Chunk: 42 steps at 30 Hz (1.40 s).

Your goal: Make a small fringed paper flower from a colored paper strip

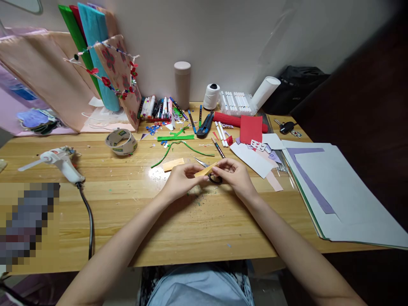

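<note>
Between my two hands, above the middle of the table, is a small strip of orange paper point(205, 171). My left hand point(182, 180) pinches its left end, thumb along the lower edge. My right hand point(235, 175) grips the other end between thumb and fingers. Scissors point(201, 162) lie just behind and beneath the paper; their dark handle is partly covered by my right hand. Another piece of orange paper point(173, 165) rests on the table beyond my left hand. A bent green stem-like strip point(181, 143) lies farther back.
A white glue gun point(62, 161) with a black cord and a tape roll point(121, 142) are on the left. Markers point(156, 107), a utility knife point(205, 125) and paper scraps spread across the back. Large paper sheets point(357, 182) cover the right side. A tumbler point(182, 85) stands by the wall.
</note>
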Available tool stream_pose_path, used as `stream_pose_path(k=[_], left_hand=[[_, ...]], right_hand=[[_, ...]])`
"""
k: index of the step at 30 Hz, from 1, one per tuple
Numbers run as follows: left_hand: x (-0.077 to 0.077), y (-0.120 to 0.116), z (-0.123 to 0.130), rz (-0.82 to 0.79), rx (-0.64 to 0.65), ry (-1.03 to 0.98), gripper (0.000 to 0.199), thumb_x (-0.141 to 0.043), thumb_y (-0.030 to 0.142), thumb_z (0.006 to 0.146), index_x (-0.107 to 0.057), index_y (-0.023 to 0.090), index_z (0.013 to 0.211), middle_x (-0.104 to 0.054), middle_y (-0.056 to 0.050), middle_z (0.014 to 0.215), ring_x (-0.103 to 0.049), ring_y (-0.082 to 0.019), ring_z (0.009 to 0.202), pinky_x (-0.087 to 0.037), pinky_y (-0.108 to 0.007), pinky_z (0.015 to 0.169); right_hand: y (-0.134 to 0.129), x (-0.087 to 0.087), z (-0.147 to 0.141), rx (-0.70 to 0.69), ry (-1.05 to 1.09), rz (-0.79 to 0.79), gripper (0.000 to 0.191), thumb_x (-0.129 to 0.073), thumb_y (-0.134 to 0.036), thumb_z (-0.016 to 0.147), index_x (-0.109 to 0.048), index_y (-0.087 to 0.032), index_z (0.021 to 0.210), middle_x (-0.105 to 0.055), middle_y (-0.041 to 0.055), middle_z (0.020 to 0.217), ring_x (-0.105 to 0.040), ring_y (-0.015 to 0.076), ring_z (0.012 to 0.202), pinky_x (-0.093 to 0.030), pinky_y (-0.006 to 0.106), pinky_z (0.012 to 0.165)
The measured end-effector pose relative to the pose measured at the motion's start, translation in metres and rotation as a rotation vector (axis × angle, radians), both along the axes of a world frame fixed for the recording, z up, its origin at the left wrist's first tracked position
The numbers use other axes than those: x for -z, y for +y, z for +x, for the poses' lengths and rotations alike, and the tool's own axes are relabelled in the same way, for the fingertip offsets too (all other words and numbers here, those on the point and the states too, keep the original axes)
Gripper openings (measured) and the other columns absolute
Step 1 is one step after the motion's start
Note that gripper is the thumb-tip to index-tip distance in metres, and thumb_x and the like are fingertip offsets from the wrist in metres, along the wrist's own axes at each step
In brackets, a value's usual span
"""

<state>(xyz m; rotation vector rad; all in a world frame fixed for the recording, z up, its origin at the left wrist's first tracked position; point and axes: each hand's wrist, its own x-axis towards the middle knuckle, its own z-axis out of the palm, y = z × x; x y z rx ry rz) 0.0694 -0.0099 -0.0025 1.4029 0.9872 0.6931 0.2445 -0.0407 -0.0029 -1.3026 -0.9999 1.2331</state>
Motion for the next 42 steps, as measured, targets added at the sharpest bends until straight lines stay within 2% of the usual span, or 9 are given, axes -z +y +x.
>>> stream_pose_path(k=[9,14,22,27,30,34,42], left_hand=[[0.0030,-0.0012,-0.0002,-0.026,-0.016,-0.020,0.023,-0.068,0.036,0.071,-0.068,0.014,0.079,-0.071,-0.007,0.080,-0.067,-0.018,0.072,-0.052,-0.028,0.069],[0.0009,-0.0016,0.0005,-0.020,-0.029,-0.027,0.022,-0.068,0.034,0.071,-0.067,0.013,0.077,-0.071,-0.007,0.078,-0.067,-0.017,0.070,-0.053,-0.028,0.067],[-0.0010,-0.0030,0.0023,0.004,-0.055,-0.017,0.019,-0.068,0.030,0.070,-0.067,0.011,0.075,-0.069,-0.006,0.072,-0.064,-0.014,0.064,-0.051,-0.024,0.062],[-0.0025,-0.0015,0.0021,-0.021,-0.068,-0.012,0.019,-0.069,0.029,0.069,-0.065,0.011,0.074,-0.068,-0.005,0.069,-0.063,-0.012,0.060,-0.050,-0.022,0.059],[-0.0044,0.0006,0.0007,-0.100,-0.052,-0.072,0.023,-0.071,0.030,0.067,-0.064,0.010,0.074,-0.068,-0.005,0.069,-0.063,-0.012,0.060,-0.051,-0.023,0.060],[-0.0057,0.0021,-0.0011,-0.146,-0.021,-0.127,0.024,-0.073,0.031,0.066,-0.064,0.010,0.074,-0.069,-0.005,0.070,-0.064,-0.012,0.060,-0.051,-0.022,0.061],[0.0000,0.0015,0.0003,-0.168,-0.038,-0.120,0.025,-0.074,0.030,0.065,-0.065,0.010,0.075,-0.069,-0.005,0.068,-0.063,-0.011,0.057,-0.050,-0.022,0.059]], right_hand=[[-0.0004,0.0000,-0.0035,0.012,0.138,-0.048,0.039,-0.081,-0.033,0.056,-0.052,-0.019,0.078,-0.062,-0.0050,0.063,-0.065,0.0109,0.058,-0.053,0.021,0.058],[0.0005,-0.0013,-0.0028,-0.016,0.152,-0.064,0.039,-0.080,-0.031,0.059,-0.058,-0.017,0.089,-0.065,-0.0031,0.065,-0.065,0.0097,0.059,-0.052,0.019,0.058],[0.0000,0.0031,-0.0034,-0.005,0.152,-0.067,0.030,-0.079,-0.031,0.061,-0.066,-0.016,0.085,-0.066,-0.0011,0.065,-0.065,0.0099,0.057,-0.052,0.020,0.059],[0.0003,0.0038,-0.0024,-0.033,0.147,-0.080,0.035,-0.080,-0.029,0.059,-0.067,-0.017,0.089,-0.068,-0.0001,0.070,-0.065,0.0119,0.063,-0.051,0.023,0.063],[0.0003,0.0047,-0.0024,-0.100,0.127,-0.106,0.032,-0.081,-0.028,0.056,-0.067,-0.016,0.082,-0.069,0.0009,0.071,-0.064,0.0123,0.065,-0.051,0.024,0.064],[-0.0002,0.0063,-0.0033,-0.184,0.055,-0.096,0.022,-0.077,-0.033,0.063,-0.067,-0.015,0.069,-0.069,0.0016,0.067,-0.061,0.0107,0.061,-0.049,0.022,0.061],[-0.0018,0.0074,-0.0049,-0.139,0.101,-0.097,0.024,-0.078,-0.035,0.060,-0.066,-0.015,0.065,-0.067,0.0007,0.062,-0.060,0.0107,0.057,-0.047,0.023,0.057]])
